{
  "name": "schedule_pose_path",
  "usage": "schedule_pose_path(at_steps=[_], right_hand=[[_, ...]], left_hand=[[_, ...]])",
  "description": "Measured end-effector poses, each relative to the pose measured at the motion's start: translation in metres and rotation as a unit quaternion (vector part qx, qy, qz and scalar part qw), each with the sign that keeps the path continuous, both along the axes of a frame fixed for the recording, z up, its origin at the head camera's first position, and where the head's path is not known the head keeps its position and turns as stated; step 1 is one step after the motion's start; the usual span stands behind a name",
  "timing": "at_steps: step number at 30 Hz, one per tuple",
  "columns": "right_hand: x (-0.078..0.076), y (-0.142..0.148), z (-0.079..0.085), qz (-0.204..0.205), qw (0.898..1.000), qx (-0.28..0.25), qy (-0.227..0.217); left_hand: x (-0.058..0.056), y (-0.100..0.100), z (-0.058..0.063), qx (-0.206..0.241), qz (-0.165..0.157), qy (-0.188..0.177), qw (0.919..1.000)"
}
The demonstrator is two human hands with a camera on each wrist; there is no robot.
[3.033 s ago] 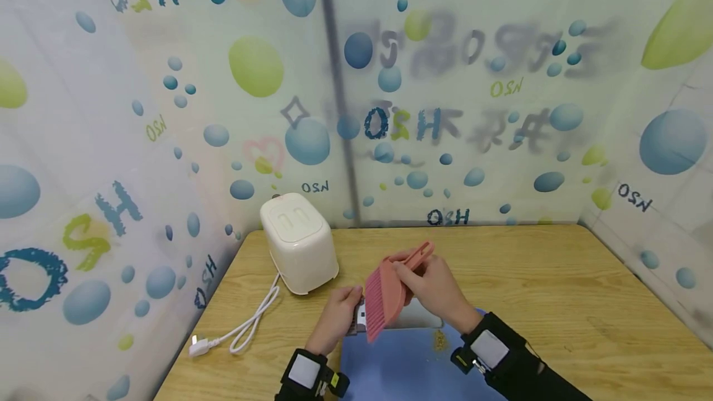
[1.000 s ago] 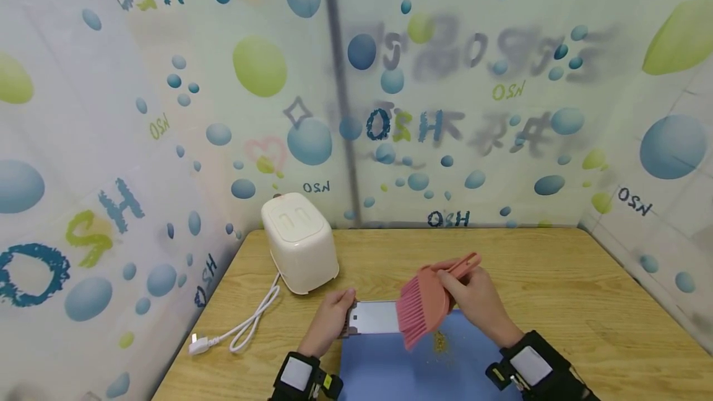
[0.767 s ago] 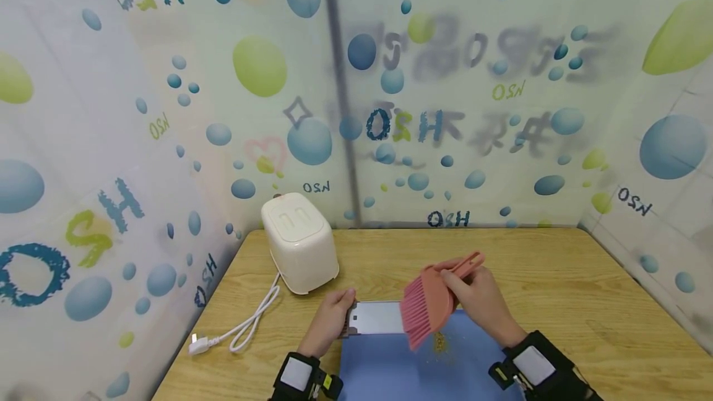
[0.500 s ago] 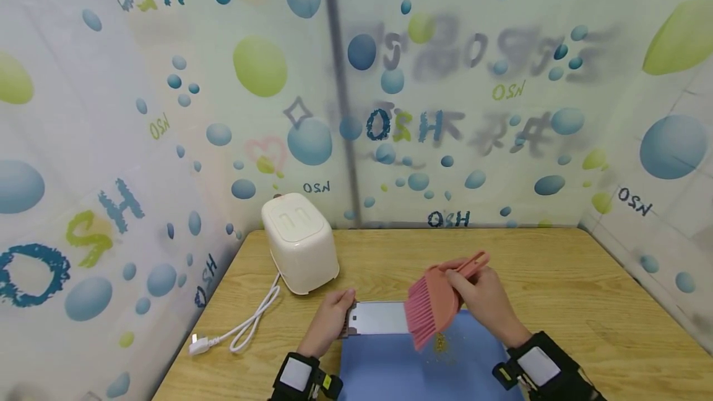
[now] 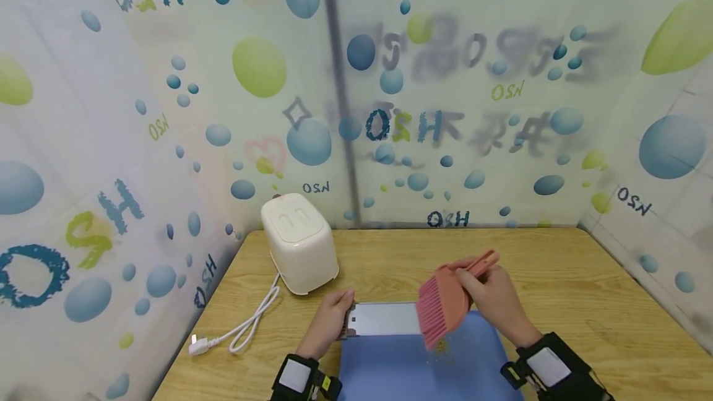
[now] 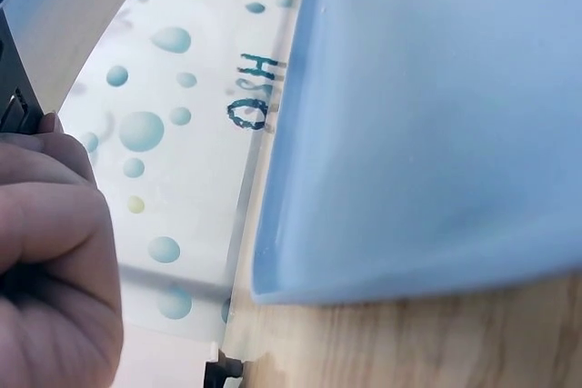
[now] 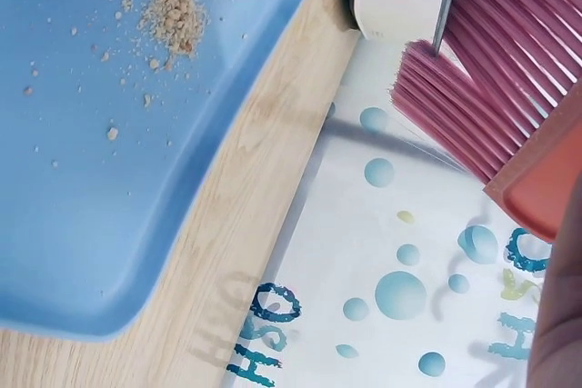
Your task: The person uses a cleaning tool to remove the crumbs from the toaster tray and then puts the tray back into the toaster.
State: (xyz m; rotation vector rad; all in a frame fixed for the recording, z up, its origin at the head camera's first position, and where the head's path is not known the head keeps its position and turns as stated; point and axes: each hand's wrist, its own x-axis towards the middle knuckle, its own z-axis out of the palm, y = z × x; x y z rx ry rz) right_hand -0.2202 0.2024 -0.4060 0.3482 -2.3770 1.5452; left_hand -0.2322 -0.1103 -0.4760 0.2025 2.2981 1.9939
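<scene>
In the head view my left hand (image 5: 327, 322) grips the dark end of a flat metal crumb tray (image 5: 384, 319), held over the far edge of a blue tray (image 5: 401, 370). My right hand (image 5: 496, 299) pinches the handle of a pink hand brush (image 5: 452, 296). The brush's bristles (image 5: 431, 317) overlap the crumb tray's right end. Seen from the right wrist, bristles (image 7: 491, 52) lie on both sides of the metal edge. A small heap of crumbs (image 7: 173, 11) sits on the blue tray, with loose bits scattered around it.
A cream toaster (image 5: 298, 246) stands at the back left of the wooden table (image 5: 562, 289). Its white cord (image 5: 253, 320) lies looped beside it, ending in a plug (image 5: 197, 345). Patterned curtains (image 5: 479, 141) enclose the back and sides.
The brush in my right hand has moved rightward along the crumb tray, uncovering more of the metal. My left hand has shifted slightly left since the oldest frame and now stays still.
</scene>
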Motion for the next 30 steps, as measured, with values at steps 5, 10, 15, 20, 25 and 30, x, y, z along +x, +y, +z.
schedule_pose_path(at_steps=[5, 10, 15, 20, 25, 30], right_hand=[[0.001, 0.004, 0.002, -0.008, 1.000, 0.003, -0.003], [0.001, 0.007, 0.003, -0.012, 1.000, 0.006, 0.002], [0.002, 0.008, 0.003, -0.014, 1.000, 0.002, 0.011], [0.004, 0.010, 0.002, -0.023, 1.000, -0.005, 0.004], [0.004, 0.014, 0.002, -0.022, 1.000, -0.014, -0.001], [0.004, 0.015, 0.004, -0.020, 0.999, -0.023, 0.017]], left_hand=[[0.001, -0.001, -0.002, 0.016, -0.001, -0.012, 0.9998], [0.002, -0.001, -0.002, 0.019, 0.000, -0.017, 0.9997], [0.003, -0.001, -0.001, 0.014, -0.001, -0.019, 0.9997], [0.003, -0.001, 0.000, 0.012, -0.003, -0.023, 0.9997], [0.002, -0.002, -0.002, 0.007, -0.004, -0.020, 0.9998], [0.001, -0.001, -0.004, 0.003, -0.006, -0.016, 0.9999]])
